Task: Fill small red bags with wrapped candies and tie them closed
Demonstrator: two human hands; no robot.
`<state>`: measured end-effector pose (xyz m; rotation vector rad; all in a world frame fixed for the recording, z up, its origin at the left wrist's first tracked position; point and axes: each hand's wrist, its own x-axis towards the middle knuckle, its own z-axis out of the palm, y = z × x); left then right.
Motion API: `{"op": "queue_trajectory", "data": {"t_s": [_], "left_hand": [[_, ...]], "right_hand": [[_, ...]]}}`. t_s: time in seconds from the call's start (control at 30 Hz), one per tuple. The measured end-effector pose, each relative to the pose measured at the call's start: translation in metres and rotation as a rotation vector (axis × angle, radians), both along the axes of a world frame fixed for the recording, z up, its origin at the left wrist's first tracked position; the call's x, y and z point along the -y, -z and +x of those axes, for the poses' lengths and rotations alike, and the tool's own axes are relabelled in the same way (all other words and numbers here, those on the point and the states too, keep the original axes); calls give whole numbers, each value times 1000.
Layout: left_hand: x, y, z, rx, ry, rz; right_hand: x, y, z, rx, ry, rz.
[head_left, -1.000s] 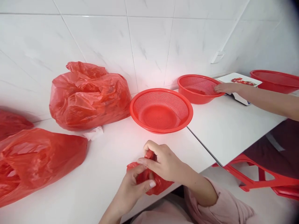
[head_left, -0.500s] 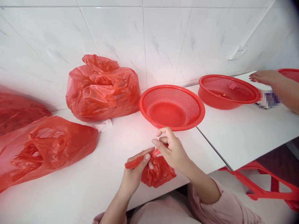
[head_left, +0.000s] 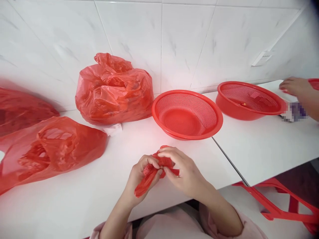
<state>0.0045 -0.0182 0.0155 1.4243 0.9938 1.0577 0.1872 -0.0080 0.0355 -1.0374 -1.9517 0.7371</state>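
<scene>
Near the table's front edge, both hands pinch a small, crumpled red plastic bag (head_left: pixel 145 183). My left hand (head_left: pixel 139 176) is closed around its twisted neck, with a loose strip of plastic sticking out toward me. My right hand (head_left: pixel 185 169) closes on the bag from the other side, thumb and fingers meeting those of the left. Much of the bag is hidden by the fingers. Just beyond the hands stands a red plastic colander (head_left: pixel 183 121) with nothing visible in it.
A full red bag (head_left: pixel 114 96) leans by the wall; another red bag (head_left: pixel 74 152) lies at left. A second colander (head_left: pixel 249 111) holds a small item. At far right is another person's hand (head_left: pixel 296 87). A red stool (head_left: pixel 281 210) stands below the table (head_left: pixel 62 205).
My right hand has come down from above the strip and now pinches the bag against my left hand. The small bag is turned and lifted. The view has shifted slightly.
</scene>
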Motion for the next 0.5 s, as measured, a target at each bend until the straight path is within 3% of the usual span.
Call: {"op": "queue_trajectory", "data": {"t_s": [0.1, 0.23, 0.37, 0.5], "left_hand": [[0, 6, 1, -86, -97, 75], [-3, 26, 0, -138, -389, 401], [-6, 40, -1, -135, -450, 495], [-6, 38, -2, -195, -453, 520]], "right_hand": [[-3, 8, -6, -86, -80, -199], [7, 20, -17, -194, -104, -338], [11, 22, -18, -208, -128, -361], [0, 16, -11, -231, -61, -438]]}}
